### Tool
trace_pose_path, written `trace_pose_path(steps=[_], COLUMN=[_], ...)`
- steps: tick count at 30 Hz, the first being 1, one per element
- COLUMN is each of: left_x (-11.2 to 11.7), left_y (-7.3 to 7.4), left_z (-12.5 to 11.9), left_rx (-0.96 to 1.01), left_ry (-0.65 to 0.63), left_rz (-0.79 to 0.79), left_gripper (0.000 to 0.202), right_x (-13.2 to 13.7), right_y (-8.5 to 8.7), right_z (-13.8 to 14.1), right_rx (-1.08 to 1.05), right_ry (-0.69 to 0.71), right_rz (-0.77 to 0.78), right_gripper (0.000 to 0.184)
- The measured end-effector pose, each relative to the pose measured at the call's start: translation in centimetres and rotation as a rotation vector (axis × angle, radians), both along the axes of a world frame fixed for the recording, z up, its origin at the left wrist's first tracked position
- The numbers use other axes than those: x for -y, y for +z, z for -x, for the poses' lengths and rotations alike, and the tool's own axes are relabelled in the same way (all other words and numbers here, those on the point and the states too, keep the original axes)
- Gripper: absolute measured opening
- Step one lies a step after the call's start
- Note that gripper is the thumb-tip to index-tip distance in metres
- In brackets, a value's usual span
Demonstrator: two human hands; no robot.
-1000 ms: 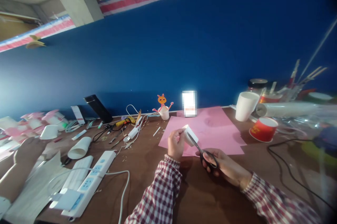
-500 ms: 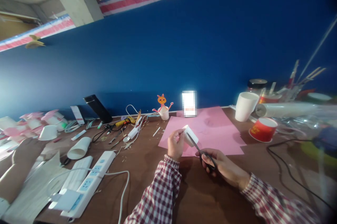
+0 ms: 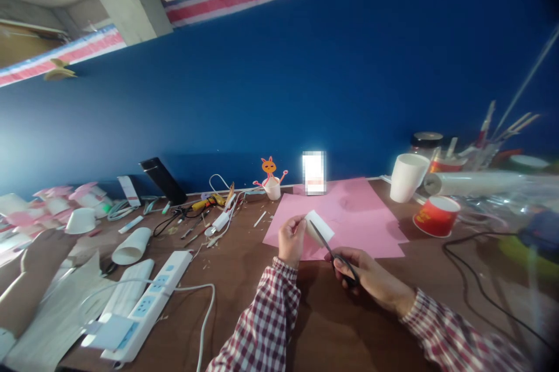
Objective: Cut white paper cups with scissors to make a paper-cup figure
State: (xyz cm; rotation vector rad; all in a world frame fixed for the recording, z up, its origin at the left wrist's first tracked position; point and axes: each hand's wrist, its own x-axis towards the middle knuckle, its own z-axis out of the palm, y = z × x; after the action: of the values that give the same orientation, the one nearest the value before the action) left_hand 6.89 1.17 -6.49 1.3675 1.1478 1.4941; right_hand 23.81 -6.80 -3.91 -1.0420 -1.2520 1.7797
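Between the thumb and fingers of my left hand [image 3: 292, 239] is the left edge of a small white piece of paper [image 3: 322, 224]. My right hand [image 3: 364, 272] grips a pair of dark scissors [image 3: 346, 272] by the handles, its blades reaching up and left across the paper; whether they are parted is too fine to tell. Both hands are over the near edge of a pink paper sheet [image 3: 367, 209] lying on the brown table. Behind it stands a white cup [image 3: 272, 190] with an orange animal face and pink arms.
Leftward lie a white power strip [image 3: 148, 302], a tipped paper cup [image 3: 131, 245] and a black cylinder [image 3: 162, 180]. Another person's hand [image 3: 46, 250] is at far left. On the right are a white cup [image 3: 408, 177], a red cup [image 3: 437, 216] and a black cable [image 3: 463, 267].
The white paper has turned flatter, and its right end now reaches further to the right. Its blades still across the paper, the scissors have shifted slightly. My left hand has barely moved.
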Motion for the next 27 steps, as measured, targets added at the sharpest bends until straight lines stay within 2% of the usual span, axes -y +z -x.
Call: trace_pose_path(steps=[5, 16, 27], left_x=[0.02, 0.16, 0.32], left_y=[0.02, -0.06, 0.04], left_z=[0.09, -0.14, -0.29], left_rx=[-0.025, -0.019, -0.006], left_ry=[0.021, 0.036, 0.031], left_rz=[-0.009, 0.027, 0.035], left_gripper=[0.023, 0.024, 0.025], right_x=[0.05, -0.17, 0.10], right_y=[-0.03, -0.36, 0.36], right_z=[-0.02, -0.12, -0.13], right_rx=[-0.062, -0.062, -0.121], right_ry=[0.029, -0.011, -0.006], right_rz=[0.015, 0.037, 0.086], right_gripper=[0.040, 0.044, 0.044])
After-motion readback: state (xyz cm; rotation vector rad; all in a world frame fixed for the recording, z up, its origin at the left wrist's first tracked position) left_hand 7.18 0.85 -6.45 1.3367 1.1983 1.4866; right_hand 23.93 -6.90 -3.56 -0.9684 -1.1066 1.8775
